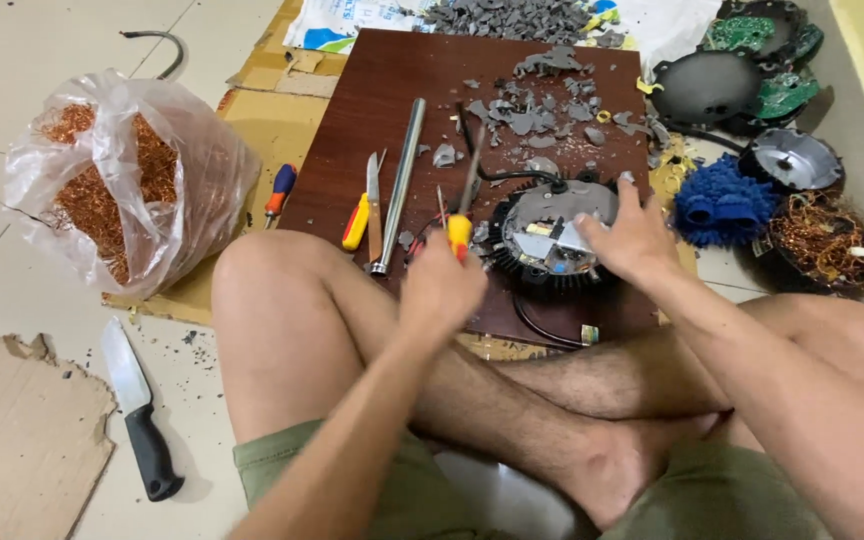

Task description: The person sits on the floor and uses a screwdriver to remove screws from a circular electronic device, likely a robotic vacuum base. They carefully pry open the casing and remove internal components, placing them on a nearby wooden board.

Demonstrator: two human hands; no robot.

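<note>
I sit cross-legged on the floor at a dark wooden board (382, 90). My left hand (439, 290) is shut on a screwdriver (462, 215) with a yellow handle, its shaft pointing up and away, blurred. My right hand (627, 238) rests on a round black finned device (550, 240) with its grey inner plate and parts showing, holding it down on the board. A black cable (512, 177) runs from the device.
Grey broken chips (537, 110) litter the board. A metal rod (399, 185), a blade and a yellow-handled tool (356, 222) lie left of the device. A plastic bag of copper wire (122, 180) stands left, a knife (137, 405) on the floor. Black housings, green circuit boards (752, 35), a blue cloth (720, 203) lie right.
</note>
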